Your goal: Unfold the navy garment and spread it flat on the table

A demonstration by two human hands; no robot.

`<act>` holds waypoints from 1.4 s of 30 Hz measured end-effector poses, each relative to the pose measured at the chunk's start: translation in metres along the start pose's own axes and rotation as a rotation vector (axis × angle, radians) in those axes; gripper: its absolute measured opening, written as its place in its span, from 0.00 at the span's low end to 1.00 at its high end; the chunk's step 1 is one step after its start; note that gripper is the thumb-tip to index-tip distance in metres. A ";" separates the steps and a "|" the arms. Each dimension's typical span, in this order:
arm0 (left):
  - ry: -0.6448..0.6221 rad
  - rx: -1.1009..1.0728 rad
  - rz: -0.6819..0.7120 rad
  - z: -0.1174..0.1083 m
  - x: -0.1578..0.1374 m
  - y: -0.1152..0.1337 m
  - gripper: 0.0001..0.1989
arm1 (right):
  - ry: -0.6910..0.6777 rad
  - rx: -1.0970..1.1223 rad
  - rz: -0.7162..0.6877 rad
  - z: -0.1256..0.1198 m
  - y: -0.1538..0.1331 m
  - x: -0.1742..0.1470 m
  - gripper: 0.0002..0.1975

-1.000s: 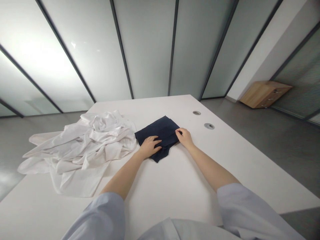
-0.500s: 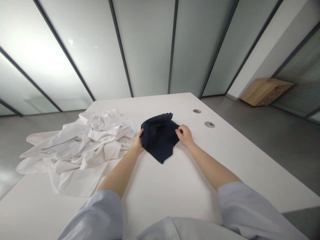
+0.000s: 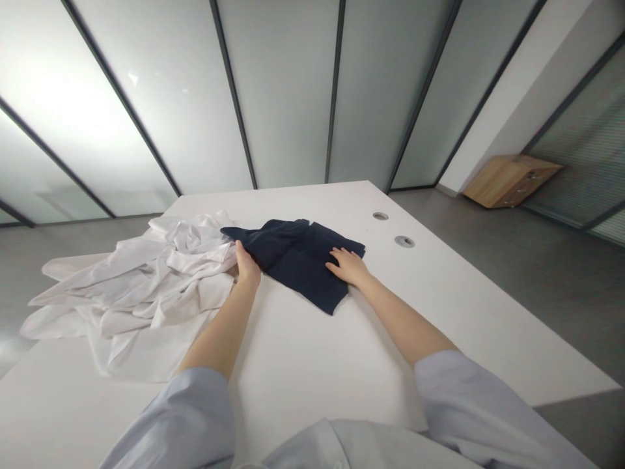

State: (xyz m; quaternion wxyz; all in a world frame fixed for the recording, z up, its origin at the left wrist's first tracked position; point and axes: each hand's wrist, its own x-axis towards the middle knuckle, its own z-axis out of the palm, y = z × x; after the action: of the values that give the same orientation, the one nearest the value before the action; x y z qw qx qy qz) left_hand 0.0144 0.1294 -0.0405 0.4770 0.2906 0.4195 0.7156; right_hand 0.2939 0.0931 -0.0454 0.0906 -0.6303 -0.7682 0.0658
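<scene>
We face a wall of tall frosted glass panels [image 3: 288, 98] set in dark frames, with grey floor [image 3: 508, 260] showing on both sides. Below us spreads a white table [image 3: 312, 384], and beyond it to the right a wooden cabinet [image 3: 502, 180] stands on the floor. A loose, rumpled heap of white cloth [image 3: 166, 280] covers the table's left side, some of it hanging past the edge. Near the table's middle lies a dark blue cloth [image 3: 297, 260], partly spread and creased, its narrow left end reaching over the heap's right edge. Both our hands are on the blue cloth. Our left hand [image 3: 248, 266] is at its left part, thumb up against the near edge; the fingers are hidden by the fabric, so we cannot tell how tightly they close. The white heap crowds this hand, and our left forearm covers a bit of it. Our right hand [image 3: 348, 266] rests palm down on the cloth's right part, fingers loosely spread, pinching nothing. Smallest of all, two round metal rings [image 3: 404, 241] sit in the tabletop beyond the right hand, clear of the cloth.
</scene>
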 end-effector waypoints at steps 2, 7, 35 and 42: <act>0.105 0.302 0.164 -0.004 -0.002 -0.010 0.31 | 0.037 -0.040 0.103 -0.007 0.004 0.001 0.23; -0.128 0.962 0.675 -0.005 -0.024 -0.020 0.29 | 0.099 -0.110 0.298 -0.029 0.012 -0.002 0.17; -0.817 1.391 0.762 0.008 -0.052 -0.018 0.41 | -0.096 0.356 -0.583 -0.015 -0.052 -0.021 0.12; -0.929 1.390 0.631 0.006 -0.045 -0.025 0.32 | 0.101 0.767 -0.257 -0.028 -0.018 0.002 0.15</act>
State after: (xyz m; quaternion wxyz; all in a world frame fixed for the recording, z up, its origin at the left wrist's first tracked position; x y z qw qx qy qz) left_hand 0.0467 0.0947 -0.0601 0.0958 0.8765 0.4235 0.2078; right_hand 0.2825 0.0910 -0.0146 0.3642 -0.4523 -0.7550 0.3044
